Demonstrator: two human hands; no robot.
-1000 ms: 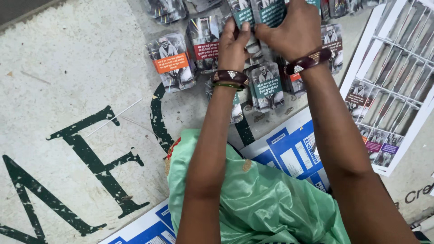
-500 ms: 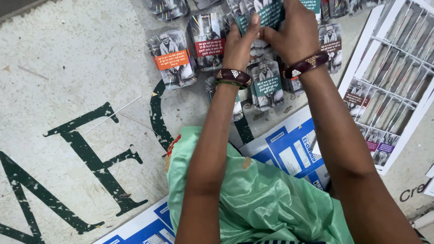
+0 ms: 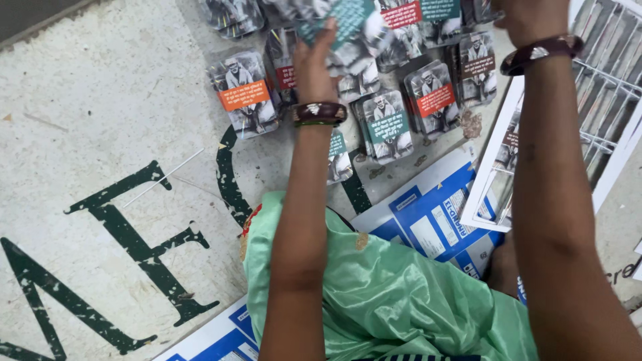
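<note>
Floor point(image 3: 100, 113) under me: pale, rough, painted with big dark green letters point(image 3: 127, 247), paint chipped. A thin white stick point(image 3: 162, 178) lies slantwise near the letters. Small clear-wrapped picture packets point(image 3: 244, 93) spread flat along the top, overlapping some, labels orange, red or teal. Blue-and-white printed cardboard point(image 3: 428, 214) lies flat by my lap. At right, a white-edged sheet of packets point(image 3: 602, 100) rests on that cardboard's corner.

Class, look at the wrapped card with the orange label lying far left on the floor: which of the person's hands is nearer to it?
Left. The left hand is just right of the orange-label card; the right hand is far off to its right, at the top edge.
</note>
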